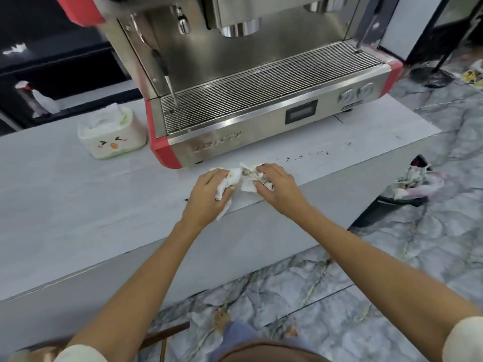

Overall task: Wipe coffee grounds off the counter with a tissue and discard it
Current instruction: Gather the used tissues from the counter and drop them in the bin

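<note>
Both hands hold one crumpled white tissue (pixel 244 180) just above the pale counter (pixel 78 205), in front of the espresso machine. My left hand (pixel 211 194) grips its left end, and my right hand (pixel 277 185) grips the right end, where brown coffee stains show. Loose dark coffee grounds (pixel 300 155) lie scattered on the counter to the right of my hands, and one small dark clump (pixel 186 199) sits left of my left hand.
A steel and red espresso machine (pixel 261 105) stands behind my hands. A tissue box (pixel 112 134) with a cartoon face sits at its left. On the marble floor at the right is a black bin (pixel 402 197) holding used tissues. The counter's front edge runs just below my hands.
</note>
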`<action>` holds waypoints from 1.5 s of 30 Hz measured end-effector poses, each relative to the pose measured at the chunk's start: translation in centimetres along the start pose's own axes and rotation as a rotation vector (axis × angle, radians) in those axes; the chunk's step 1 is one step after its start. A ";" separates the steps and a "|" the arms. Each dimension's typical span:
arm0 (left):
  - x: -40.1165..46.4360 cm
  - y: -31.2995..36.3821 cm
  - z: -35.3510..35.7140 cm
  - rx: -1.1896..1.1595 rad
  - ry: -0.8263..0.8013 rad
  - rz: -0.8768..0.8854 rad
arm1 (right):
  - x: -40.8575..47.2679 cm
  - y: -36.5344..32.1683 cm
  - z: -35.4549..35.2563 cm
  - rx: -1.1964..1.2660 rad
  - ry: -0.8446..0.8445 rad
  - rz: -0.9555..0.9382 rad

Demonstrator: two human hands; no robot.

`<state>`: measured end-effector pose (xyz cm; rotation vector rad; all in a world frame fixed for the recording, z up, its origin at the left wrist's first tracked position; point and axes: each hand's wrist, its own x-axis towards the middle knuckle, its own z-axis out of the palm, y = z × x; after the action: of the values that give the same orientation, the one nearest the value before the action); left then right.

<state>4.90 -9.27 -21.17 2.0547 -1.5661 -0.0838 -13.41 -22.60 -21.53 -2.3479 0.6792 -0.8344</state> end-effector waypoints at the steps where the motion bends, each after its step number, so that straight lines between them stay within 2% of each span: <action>1: 0.6 1.1 0.6 -0.006 -0.001 0.011 | -0.3 0.8 -1.0 -0.010 0.005 0.008; 5: 3.0 5.0 2.8 -0.022 0.014 0.072 | -1.2 3.7 -4.4 -0.039 0.027 0.072; 11: 7.4 9.5 6.2 -0.017 -0.074 0.103 | -1.5 7.6 -8.9 -0.087 0.087 0.156; 20: 16.7 16.7 12.5 -0.126 -0.109 0.231 | -0.3 15.7 -16.5 -0.195 0.184 0.300; 29: 25.5 24.1 20.2 -0.221 -0.264 0.365 | 0.1 22.7 -24.3 -0.253 0.289 0.456; 34: 29.4 28.8 24.1 -0.224 -0.284 0.433 | -0.5 26.7 -28.5 -0.254 0.345 0.534; 45: 34.8 40.8 33.2 -0.180 -0.277 0.453 | -3.0 38.2 -39.2 -0.304 0.294 0.569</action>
<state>-31.83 -60.55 -21.14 1.5591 -2.0746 -0.3386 -52.56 -61.02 -21.52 -2.1084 1.6016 -0.8554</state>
